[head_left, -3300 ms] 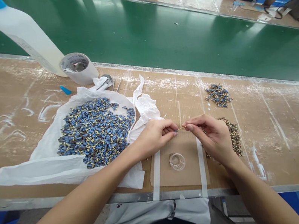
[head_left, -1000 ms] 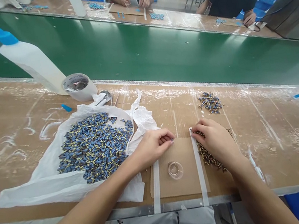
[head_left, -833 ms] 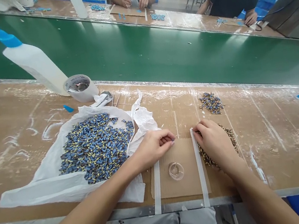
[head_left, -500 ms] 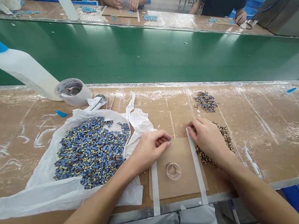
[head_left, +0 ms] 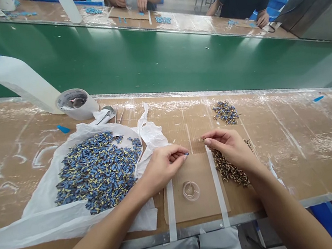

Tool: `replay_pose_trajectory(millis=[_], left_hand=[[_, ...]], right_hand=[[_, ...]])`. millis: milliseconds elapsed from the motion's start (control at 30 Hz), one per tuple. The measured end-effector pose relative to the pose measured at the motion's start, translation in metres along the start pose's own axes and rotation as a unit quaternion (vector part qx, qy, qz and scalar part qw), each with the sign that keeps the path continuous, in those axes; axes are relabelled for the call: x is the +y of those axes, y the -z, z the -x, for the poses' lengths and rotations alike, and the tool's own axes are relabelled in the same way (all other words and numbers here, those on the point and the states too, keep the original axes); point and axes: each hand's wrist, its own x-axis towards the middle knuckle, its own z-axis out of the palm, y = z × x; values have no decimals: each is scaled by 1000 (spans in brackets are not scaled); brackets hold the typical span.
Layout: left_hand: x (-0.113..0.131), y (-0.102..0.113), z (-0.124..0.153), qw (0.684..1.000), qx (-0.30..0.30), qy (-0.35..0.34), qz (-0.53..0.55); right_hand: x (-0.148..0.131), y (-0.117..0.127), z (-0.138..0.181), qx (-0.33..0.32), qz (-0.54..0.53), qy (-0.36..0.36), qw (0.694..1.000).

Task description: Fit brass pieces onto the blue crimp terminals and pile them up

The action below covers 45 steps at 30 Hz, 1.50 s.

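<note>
My left hand pinches a tiny blue part between thumb and fingertips, just left of a cardboard pad taped to the bench. My right hand hovers over a heap of small brown-and-gold parts, fingers pinched on one small piece at its tips. A large pile of blue-and-yellow parts lies on a white plastic bag to the left. A small clear dish sits on the pad between my hands.
A small heap of blue parts lies behind my right hand. A tape roll and a white squeeze bottle with blue cap stand at the back left. A green conveyor belt runs behind; other people work across it.
Earlier both hands held a thin piece up between them. My right hand then went down onto the brown heap and has now lifted off it, pinching a piece; the left stayed pinched.
</note>
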Motion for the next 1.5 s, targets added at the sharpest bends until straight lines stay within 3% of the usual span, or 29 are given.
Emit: replay_pose_trajectory(millis=[100,233,667,1100,1267,1500], left_hand=[[2,-2,1,1000,23,-4,4],[3,-5,1,999,44,-23,9],[2,-8,5,995,93,-32,17],[2,-8,6,994,101,-43,3],[3,-8,6,993,92,-63,-36],[-1,-3,6,970,112,-151,-155]], right_hand=[[-1,-7,1,-18,-90,-23,996],[-2,-20,2,-24,-134,-26,990],[-8,-44,10,2,-179,-2,984],[-12,-57,16,30,-190,13,981],[-11,-58,14,42,-201,10,979],[-8,-58,13,15,-178,12,984]])
